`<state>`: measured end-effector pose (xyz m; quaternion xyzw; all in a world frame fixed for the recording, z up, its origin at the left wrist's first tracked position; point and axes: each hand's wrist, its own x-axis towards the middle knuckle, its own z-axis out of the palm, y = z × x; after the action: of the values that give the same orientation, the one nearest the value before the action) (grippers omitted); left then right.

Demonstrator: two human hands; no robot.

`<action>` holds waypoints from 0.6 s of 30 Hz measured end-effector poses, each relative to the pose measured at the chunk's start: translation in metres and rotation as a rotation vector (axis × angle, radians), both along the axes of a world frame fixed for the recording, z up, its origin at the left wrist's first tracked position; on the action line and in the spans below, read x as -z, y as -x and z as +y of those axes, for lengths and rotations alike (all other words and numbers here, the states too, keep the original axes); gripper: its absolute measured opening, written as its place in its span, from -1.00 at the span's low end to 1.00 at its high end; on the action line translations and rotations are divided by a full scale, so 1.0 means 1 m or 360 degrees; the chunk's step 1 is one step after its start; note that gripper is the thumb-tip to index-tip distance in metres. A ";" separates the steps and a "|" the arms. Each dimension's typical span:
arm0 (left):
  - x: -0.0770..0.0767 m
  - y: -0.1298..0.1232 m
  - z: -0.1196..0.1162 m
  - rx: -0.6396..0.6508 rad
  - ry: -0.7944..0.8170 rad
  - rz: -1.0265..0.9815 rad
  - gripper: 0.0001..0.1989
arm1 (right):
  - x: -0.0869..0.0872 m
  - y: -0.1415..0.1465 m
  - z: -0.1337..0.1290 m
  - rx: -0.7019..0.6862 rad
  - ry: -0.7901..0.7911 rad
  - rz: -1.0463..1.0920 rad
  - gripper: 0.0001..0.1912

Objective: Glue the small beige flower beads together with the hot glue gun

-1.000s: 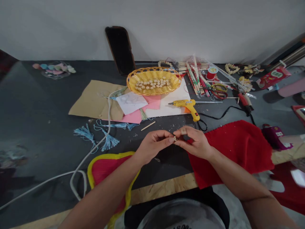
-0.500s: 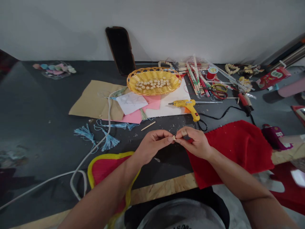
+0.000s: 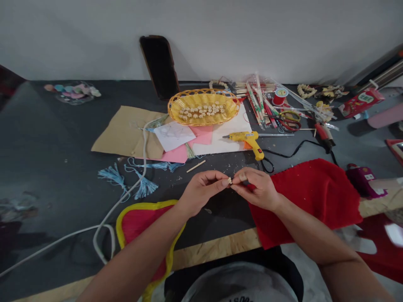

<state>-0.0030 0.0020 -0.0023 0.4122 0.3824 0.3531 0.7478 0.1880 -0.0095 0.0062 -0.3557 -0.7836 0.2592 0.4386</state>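
Between my fingertips is a tiny cream-coloured flower-shaped piece point(image 3: 229, 180), much like those in the basket. My left hand point(image 3: 206, 188) pinches it from the left with thumb and forefinger. From the right, my right hand point(image 3: 256, 186) has its thumb and fingertips closed at the piece's edge; a band circles one finger. Behind my hands lies a yellow glue gun point(image 3: 248, 140), its nozzle facing left. Several small cream flowers point(image 3: 201, 111) rest inside a yellow woven basket point(image 3: 176, 108). Under my right wrist spreads a red cloth point(image 3: 311, 201).
A white cable point(image 3: 121, 199) loops over the left side, near blue tassels point(image 3: 145, 186). Scissors point(image 3: 289, 121), a red thread spool point(image 3: 279, 97) and wrapped sticks lie at the back right. A phone point(image 3: 160, 67) leans on the wall. A small stick point(image 3: 195, 166) lies beyond my left hand.
My right fingers have shifted very slightly around the small flower. My left hand keeps the same pinch, and everything else lies as before.
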 end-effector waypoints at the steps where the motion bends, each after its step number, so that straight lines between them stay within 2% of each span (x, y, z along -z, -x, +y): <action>1: 0.000 0.000 0.000 0.0002 -0.0007 0.0001 -0.80 | 0.001 0.001 0.000 0.0015 -0.0028 -0.0006 -0.92; 9: -0.003 -0.001 0.000 0.0023 -0.0051 0.0072 -0.78 | 0.001 0.003 0.000 0.0107 -0.0176 -0.0054 -0.88; 18: -0.005 -0.001 0.000 0.0015 -0.0143 0.0197 -0.75 | 0.000 0.003 0.002 0.0099 -0.0238 -0.0094 -0.87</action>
<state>-0.0018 0.0021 0.0026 0.4682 0.4096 0.3403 0.7051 0.1853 -0.0078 0.0061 -0.3536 -0.8018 0.1756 0.4485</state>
